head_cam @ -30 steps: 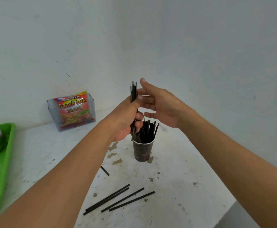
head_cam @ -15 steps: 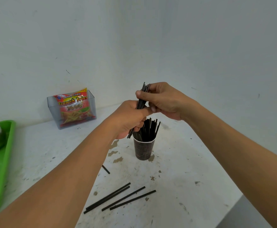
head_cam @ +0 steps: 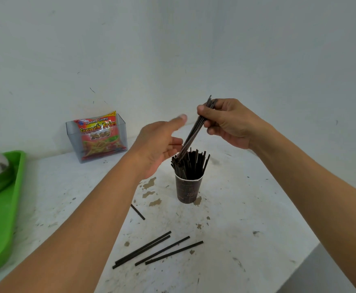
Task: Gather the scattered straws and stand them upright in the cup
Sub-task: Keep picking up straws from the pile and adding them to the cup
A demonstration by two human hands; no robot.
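Right grip [head_cam: 230, 123] pinches a thin bundle of straws [head_cam: 194, 132] near its top end, thumb and fingers curled round it. The bundle is tilted, its top leaning up and right of the cup [head_cam: 188, 191]. Its lower tips are at the cup's left rim, among the standing straws [head_cam: 194, 163] already in it. I can't tell whether the tips are inside the rim or catching on the others.

Left grip [head_cam: 158, 144] is open, fingers straight and blurred, just left of the cup beside the bundle's lower half. It holds nothing. Contact with the bundle is unclear.

Step in hand, as I read it, is seating this bundle. To do it well:
- I'd bring the bundle upright over the cup before lowering, so the tips find a gap.
- The cup looks light and packed, so a sideways push could tip it. I'd steady its wall with the left grip.
- I'd let go only once the ends bottom out.

Not yet gathered: four loose straws [head_cam: 158, 249] lie flat on the table [head_cam: 247, 218] in front of the cup. A fifth straw [head_cam: 138, 212] lies front-left of the cup, partly hidden by my left forearm.
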